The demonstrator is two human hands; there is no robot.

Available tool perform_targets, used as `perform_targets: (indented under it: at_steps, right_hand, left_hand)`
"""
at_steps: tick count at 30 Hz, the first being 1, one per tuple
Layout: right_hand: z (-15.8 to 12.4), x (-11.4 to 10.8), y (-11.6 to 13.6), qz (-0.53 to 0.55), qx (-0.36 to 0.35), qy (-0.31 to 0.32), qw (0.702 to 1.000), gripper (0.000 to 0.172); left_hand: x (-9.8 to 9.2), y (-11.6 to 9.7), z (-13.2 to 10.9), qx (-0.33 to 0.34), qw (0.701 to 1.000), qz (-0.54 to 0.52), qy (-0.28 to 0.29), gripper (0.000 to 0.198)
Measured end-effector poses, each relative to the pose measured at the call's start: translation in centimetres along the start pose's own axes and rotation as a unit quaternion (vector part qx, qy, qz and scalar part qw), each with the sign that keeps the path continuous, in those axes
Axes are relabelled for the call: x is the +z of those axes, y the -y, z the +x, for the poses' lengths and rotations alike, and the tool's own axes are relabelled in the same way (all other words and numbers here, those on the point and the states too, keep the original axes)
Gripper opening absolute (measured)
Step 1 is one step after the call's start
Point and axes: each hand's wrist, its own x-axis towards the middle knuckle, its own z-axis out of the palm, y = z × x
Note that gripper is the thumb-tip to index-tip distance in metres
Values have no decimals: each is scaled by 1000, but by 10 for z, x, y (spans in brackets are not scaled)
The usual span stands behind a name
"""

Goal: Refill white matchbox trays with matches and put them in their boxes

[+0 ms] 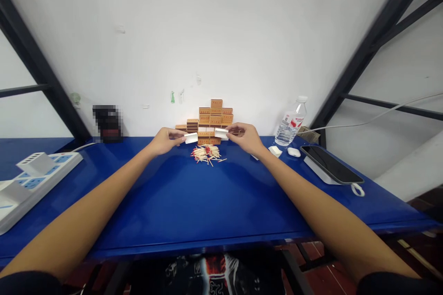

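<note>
My left hand [166,140] is closed in a pinch on a small white matchbox tray [191,138]. My right hand [245,138] pinches a second white matchbox tray [221,132]. Both trays hover just above a loose pile of red-tipped matches [207,153] on the blue table [194,203]. Behind the pile, a stack of several brown matchboxes [211,120] stands against the white wall.
A white power strip [31,179] lies at the left. A water bottle [291,122], a white earbud case [294,151], a small white tray [275,150] and a phone [330,164] on a white block sit at the right. Black frame bars flank both sides.
</note>
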Motion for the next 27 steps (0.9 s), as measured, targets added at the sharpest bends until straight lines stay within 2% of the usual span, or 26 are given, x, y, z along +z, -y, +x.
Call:
perform_targets:
  at_steps: [4,8,16,20,27]
  right_hand:
    - [9,-21,-11,59,70,-26,995,34]
    - [12,-41,-15,81,117,-27,989,37]
    - [14,-86,-19,3,151,-60,987,26]
    - [12,-101,-20,-85,179,-31,980,26]
    - [10,-116,-30,-195,186,48,962,25]
  left_hand:
    - [-6,6,0,-74,995,-70,-5,52]
    - [-12,10,-1,-116,990,-82,9,55]
    - [-18,10,-1,-147,987,-67,25,46]
    - [-20,6,-2,-161,985,-55,23,45]
    - [-24,0,-5,-175,981,-79,5,46]
